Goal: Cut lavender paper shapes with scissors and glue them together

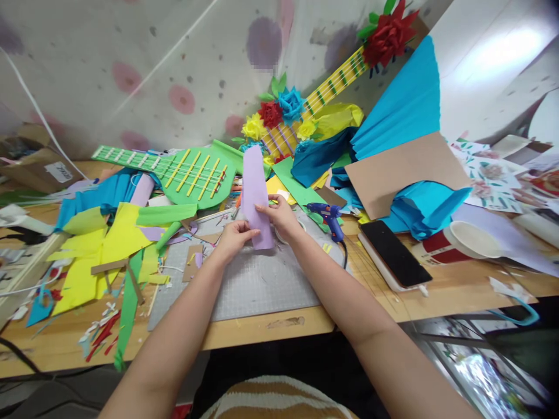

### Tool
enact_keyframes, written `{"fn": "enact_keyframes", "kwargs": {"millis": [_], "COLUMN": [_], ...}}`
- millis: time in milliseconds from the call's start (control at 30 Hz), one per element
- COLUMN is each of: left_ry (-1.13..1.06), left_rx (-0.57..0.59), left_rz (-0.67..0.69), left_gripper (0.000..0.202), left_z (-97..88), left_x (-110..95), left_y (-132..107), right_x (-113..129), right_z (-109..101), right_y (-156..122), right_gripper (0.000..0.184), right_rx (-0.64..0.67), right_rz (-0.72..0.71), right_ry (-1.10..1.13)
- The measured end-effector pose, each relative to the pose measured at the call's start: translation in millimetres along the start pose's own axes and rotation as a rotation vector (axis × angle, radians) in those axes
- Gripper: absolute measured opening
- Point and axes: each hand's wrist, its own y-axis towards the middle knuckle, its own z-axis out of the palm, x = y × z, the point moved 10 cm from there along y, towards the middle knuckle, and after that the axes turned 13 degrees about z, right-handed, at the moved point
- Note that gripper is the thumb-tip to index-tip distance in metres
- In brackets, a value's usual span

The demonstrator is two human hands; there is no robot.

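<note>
A long strip of lilac paper (257,192) stands nearly upright above the grey cutting mat (266,291). My left hand (236,237) pinches its lower left edge between thumb and fingers. Higher up on the strip's right edge, my right hand (282,216) grips it, thumb in front and fingers behind. Just right of that hand lies a blue glue gun (328,216), its cord running toward me. Behind the strip is a green paper guitar shape (196,177) with yellow bars and strings.
A yellow paper guitar neck (334,84) with paper flowers leans at the back wall. Yellow paper scraps (91,250) and coloured offcuts cover the left side. To the right are a phone (395,253), a paper cup (463,241), cardboard (406,169) and blue crepe paper (406,105).
</note>
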Motion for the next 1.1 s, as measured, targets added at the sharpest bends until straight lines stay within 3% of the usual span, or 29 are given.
{"fn": "enact_keyframes", "kwargs": {"millis": [200,433,600,733,933,1100], "left_ry": [-0.073,-0.030,-0.089,-0.172,-0.289,-0.503], "left_rx": [0.038,-0.170,-0.210,-0.201,-0.223,-0.262], "left_rz": [0.002,0.091,0.112,0.037,-0.150,-0.342], "left_gripper": [0.032,0.039,0.038,0.036,0.024,0.005], "left_z": [7.2,-15.0,-17.2,-14.0,-11.3,-16.8], "left_x": [-8.5,-3.8,-6.4,0.1,14.7,27.2], "left_y": [-2.5,4.1,4.5,2.6,-2.0,-5.3], "right_x": [5.0,1.6,-7.8,-10.9,-12.3,-22.2], "right_z": [1.8,5.0,7.9,12.6,2.7,12.2], "right_y": [0.7,-2.4,-2.5,-5.3,-10.1,-11.8], "right_gripper": [0.056,0.055,0.059,0.055,0.046,0.042], "right_rx": [-0.006,-0.047,0.030,0.114,0.040,0.267], "right_rz": [-0.061,0.007,0.084,0.109,0.187,0.316], "right_ry": [0.029,-0.118,-0.161,-0.106,-0.204,-0.173]}}
